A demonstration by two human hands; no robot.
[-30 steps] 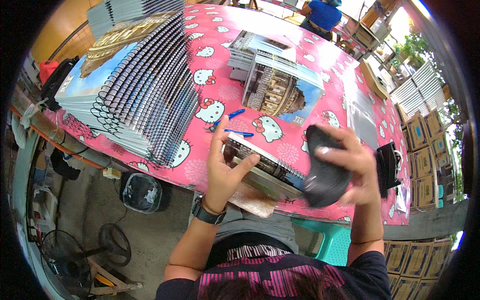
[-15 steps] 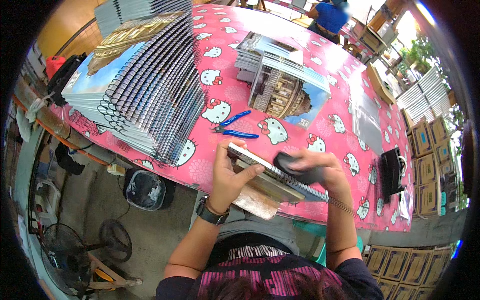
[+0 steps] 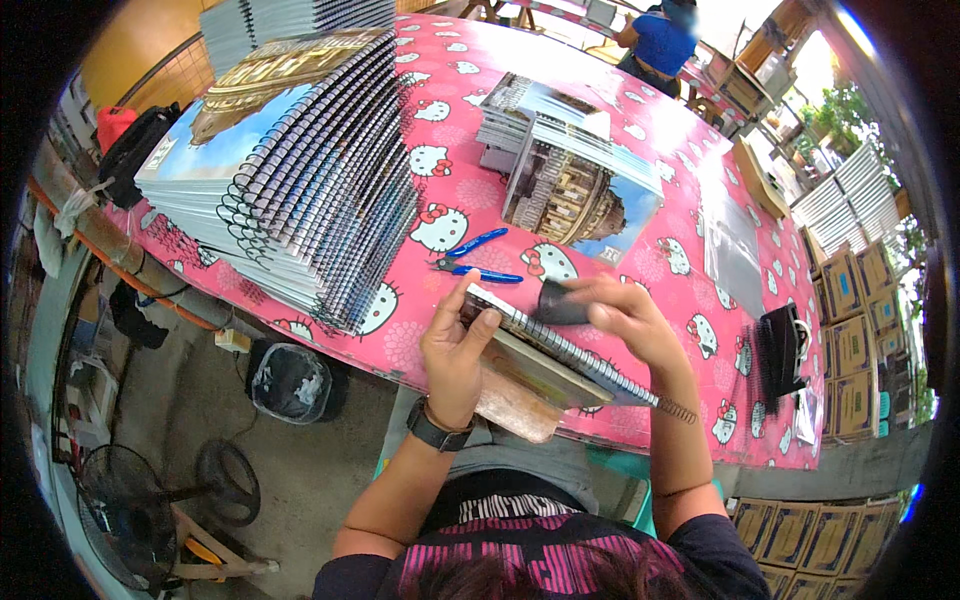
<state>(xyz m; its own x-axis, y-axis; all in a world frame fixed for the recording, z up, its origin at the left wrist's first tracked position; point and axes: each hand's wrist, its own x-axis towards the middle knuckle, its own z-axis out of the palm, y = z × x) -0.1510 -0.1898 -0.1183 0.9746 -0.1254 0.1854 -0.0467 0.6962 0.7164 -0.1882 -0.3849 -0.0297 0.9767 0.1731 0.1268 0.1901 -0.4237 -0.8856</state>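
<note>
My left hand (image 3: 457, 352) grips the upper left end of a spiral-bound book (image 3: 520, 328), thumb on the near side. A metal-looking spiral coil (image 3: 590, 367) runs along the book's edge. Its loose end sticks out past the book near my right forearm. Beneath lies a wooden block (image 3: 545, 370), tilted at the table's edge. In the fingers of my right hand (image 3: 625, 315) is a dark pad-like thing (image 3: 566, 304), smeared by motion, just beyond the coil. Blue-handled cutters (image 3: 480, 258) lie spread on the table past my left hand.
A tall stack of spiral-bound books (image 3: 300, 180) stands at left. Unbound books (image 3: 580, 190) are piled at the centre. A black holder with dark coils (image 3: 780, 350) sits at right. A bin (image 3: 290, 382) and fan (image 3: 125, 515) are on the floor. Another person (image 3: 663, 40) is far off.
My right hand and the dark pad have shifted up and left, off the coil. My left hand still grips the book, its thumb drawn back a little.
</note>
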